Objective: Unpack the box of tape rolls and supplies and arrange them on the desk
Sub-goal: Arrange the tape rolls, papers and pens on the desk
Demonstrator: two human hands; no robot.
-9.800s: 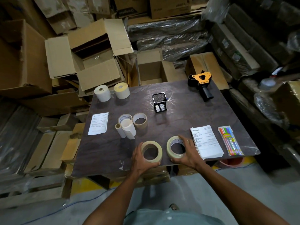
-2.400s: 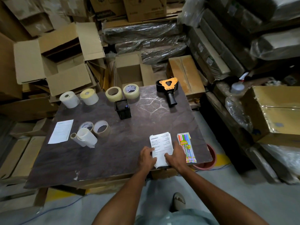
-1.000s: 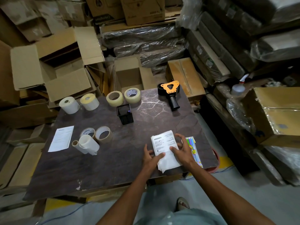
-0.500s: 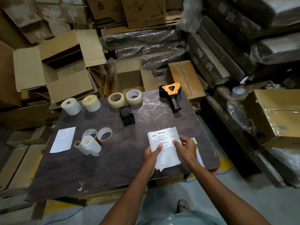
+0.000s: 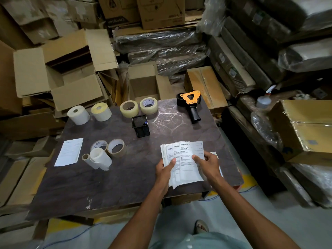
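A fanned stack of printed slips [image 5: 185,155] is held above the dark desk [image 5: 125,180]. My left hand [image 5: 164,171] grips its left edge with the thumb on top, and my right hand [image 5: 208,164] pinches its right side. Two clear tape rolls [image 5: 138,107] stand at the desk's far edge beside two white label rolls [image 5: 89,114]. An orange tape dispenser [image 5: 190,103] lies at the far right. A black mesh holder [image 5: 141,125] stands mid-desk. Two more tape rolls and a loose paper roll [image 5: 105,153] sit at the left, near a single sheet [image 5: 69,151]. My right hand mostly hides the pen pack.
An open empty carton [image 5: 143,83] stands just behind the desk. Open and flattened cardboard boxes [image 5: 59,69] pile up at the left. Plastic-wrapped bundles [image 5: 161,47] and a taped box [image 5: 305,130] crowd the back and right. Grey floor lies below the desk's near edge.
Both hands have lifted the slips off the desk and fanned them out. The two clear tape rolls, once at the near edge, now stand at the far edge.
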